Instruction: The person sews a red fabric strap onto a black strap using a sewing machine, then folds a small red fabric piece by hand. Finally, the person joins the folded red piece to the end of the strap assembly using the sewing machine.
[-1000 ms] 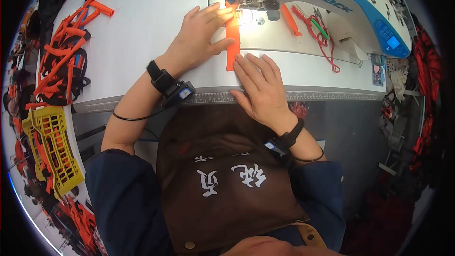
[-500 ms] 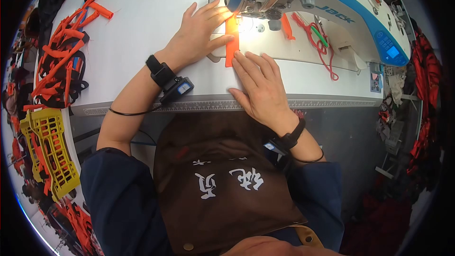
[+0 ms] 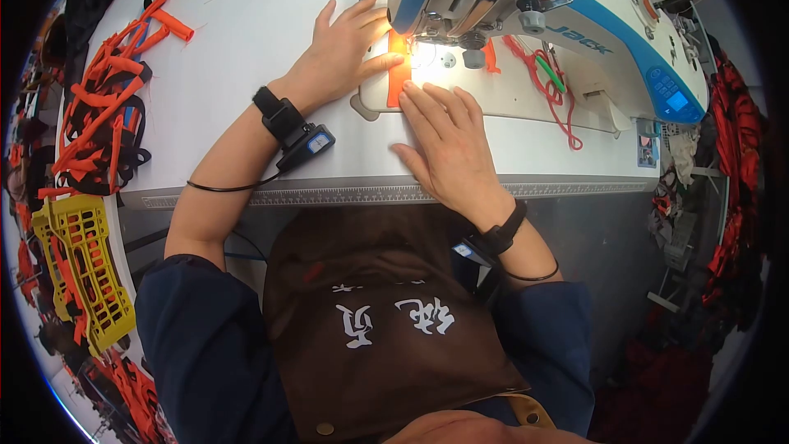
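An orange fabric strip (image 3: 397, 86) lies lengthwise under the lit needle area of the sewing machine (image 3: 460, 0). My left hand (image 3: 345, 49) rests flat on the machine bed with fingers spread, its thumb on the strip and its fingertips close to the machine head. My right hand (image 3: 448, 136) lies palm down with fingers stretched out, index fingertip touching the strip's near end. Neither hand is closed around the strip. The strip's far end is hidden beneath the machine head.
A tangle of orange and black straps (image 3: 103, 115) lies on the table's left side. Below it hangs a yellow plastic basket (image 3: 86, 267). Right of the needle are a red cord (image 3: 567, 119) and a green-handled tool (image 3: 549, 74). A ruler strip (image 3: 345, 196) runs along the table's front edge.
The orange strip has moved away from me under the machine head, so less of its near end shows. My right hand has followed slightly; my left stays nearly in place.
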`<state>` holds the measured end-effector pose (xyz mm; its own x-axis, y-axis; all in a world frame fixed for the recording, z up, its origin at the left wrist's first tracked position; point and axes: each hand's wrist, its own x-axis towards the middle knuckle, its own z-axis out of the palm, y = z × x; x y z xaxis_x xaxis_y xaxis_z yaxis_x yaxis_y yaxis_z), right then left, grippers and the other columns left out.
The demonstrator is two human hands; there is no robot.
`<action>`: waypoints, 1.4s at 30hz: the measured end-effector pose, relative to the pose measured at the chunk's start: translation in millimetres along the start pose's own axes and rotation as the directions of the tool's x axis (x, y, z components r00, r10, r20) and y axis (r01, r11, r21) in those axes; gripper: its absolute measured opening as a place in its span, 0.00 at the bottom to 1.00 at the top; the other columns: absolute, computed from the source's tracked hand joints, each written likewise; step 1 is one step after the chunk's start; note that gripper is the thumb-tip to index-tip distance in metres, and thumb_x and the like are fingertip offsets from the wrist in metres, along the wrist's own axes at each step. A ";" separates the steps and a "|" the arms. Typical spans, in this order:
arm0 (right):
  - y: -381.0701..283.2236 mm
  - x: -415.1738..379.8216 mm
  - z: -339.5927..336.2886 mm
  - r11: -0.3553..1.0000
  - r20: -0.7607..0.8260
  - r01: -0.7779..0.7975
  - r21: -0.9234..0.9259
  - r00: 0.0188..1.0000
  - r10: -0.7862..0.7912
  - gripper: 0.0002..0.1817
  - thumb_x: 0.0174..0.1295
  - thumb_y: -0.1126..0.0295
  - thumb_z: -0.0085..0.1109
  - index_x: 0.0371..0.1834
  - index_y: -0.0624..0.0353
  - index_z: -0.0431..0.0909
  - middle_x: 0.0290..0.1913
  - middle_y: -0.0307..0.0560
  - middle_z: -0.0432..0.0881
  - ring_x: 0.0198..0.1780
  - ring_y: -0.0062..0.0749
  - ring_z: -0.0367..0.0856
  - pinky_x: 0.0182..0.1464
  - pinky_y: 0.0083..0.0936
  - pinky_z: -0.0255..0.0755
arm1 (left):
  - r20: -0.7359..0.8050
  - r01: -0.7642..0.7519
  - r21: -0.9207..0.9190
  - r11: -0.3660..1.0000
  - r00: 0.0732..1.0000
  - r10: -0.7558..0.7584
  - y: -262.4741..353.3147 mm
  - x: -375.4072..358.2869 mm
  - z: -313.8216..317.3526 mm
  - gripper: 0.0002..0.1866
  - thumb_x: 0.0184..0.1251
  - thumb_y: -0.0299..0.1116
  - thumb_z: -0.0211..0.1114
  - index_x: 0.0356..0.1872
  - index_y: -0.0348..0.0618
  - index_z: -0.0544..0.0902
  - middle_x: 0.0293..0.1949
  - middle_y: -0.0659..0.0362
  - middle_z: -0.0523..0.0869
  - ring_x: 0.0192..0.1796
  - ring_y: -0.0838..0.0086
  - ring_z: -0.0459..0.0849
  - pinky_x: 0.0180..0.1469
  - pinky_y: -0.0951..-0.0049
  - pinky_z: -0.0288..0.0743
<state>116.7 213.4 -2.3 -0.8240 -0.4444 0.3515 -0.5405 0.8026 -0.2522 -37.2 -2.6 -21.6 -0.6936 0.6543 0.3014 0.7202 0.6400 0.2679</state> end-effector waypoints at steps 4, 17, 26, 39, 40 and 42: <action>3.4 6.1 2.1 1.000 -0.009 0.000 -0.019 1.000 0.000 0.33 0.72 0.54 0.70 0.72 0.67 0.80 0.76 0.53 0.79 0.77 0.48 0.72 0.83 0.54 0.57 | 0.028 0.001 0.011 1.000 1.000 -0.001 -7.9 6.4 1.0 0.30 0.82 0.56 0.66 0.75 0.49 0.82 0.79 0.56 0.79 0.89 0.56 0.62 0.85 0.28 0.44; 10.0 18.6 6.8 0.999 -0.042 -0.009 -0.034 0.999 0.007 0.34 0.71 0.53 0.70 0.72 0.67 0.81 0.73 0.51 0.81 0.76 0.48 0.73 0.81 0.54 0.57 | 0.033 0.025 -0.007 1.000 0.999 -0.025 -20.2 16.2 5.6 0.29 0.84 0.55 0.65 0.76 0.51 0.80 0.80 0.57 0.78 0.90 0.56 0.62 0.86 0.27 0.43; 16.1 14.4 8.2 0.995 -0.162 -0.019 0.096 0.986 0.034 0.23 0.73 0.67 0.66 0.68 0.67 0.82 0.66 0.51 0.83 0.69 0.48 0.78 0.74 0.47 0.68 | -0.005 -0.029 0.005 1.000 1.000 0.029 39.3 -36.2 -18.7 0.23 0.83 0.38 0.66 0.75 0.49 0.82 0.72 0.57 0.83 0.76 0.64 0.77 0.78 0.49 0.59; 12.7 14.6 11.3 0.999 -0.179 -0.034 0.016 0.983 0.037 0.23 0.70 0.69 0.67 0.66 0.65 0.83 0.63 0.49 0.83 0.67 0.46 0.79 0.71 0.45 0.70 | 0.000 -0.063 0.116 0.991 0.998 0.063 70.4 -60.1 -20.3 0.28 0.80 0.40 0.70 0.76 0.46 0.80 0.76 0.62 0.82 0.79 0.69 0.75 0.80 0.52 0.57; 12.6 14.6 11.6 0.999 -0.177 -0.038 0.012 0.983 0.039 0.23 0.70 0.68 0.68 0.66 0.65 0.83 0.63 0.49 0.83 0.67 0.46 0.78 0.71 0.45 0.70 | 0.000 -0.061 0.119 0.991 0.998 0.061 71.0 -59.6 -20.7 0.28 0.79 0.40 0.70 0.76 0.46 0.80 0.76 0.62 0.82 0.79 0.69 0.75 0.80 0.52 0.57; 12.0 14.7 11.4 0.999 -0.174 -0.039 0.013 0.984 0.040 0.24 0.69 0.68 0.68 0.66 0.65 0.83 0.63 0.49 0.83 0.67 0.46 0.78 0.71 0.45 0.70 | 0.006 -0.058 0.114 0.992 0.998 0.058 71.5 -59.1 -20.9 0.28 0.79 0.40 0.70 0.77 0.46 0.80 0.76 0.62 0.82 0.79 0.68 0.75 0.81 0.52 0.57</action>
<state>96.2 212.0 -10.4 -0.8030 -0.3356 0.4925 -0.5103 0.8140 -0.2774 55.7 -3.9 -1.1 -0.6510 0.6925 0.3108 0.7525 0.6426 0.1442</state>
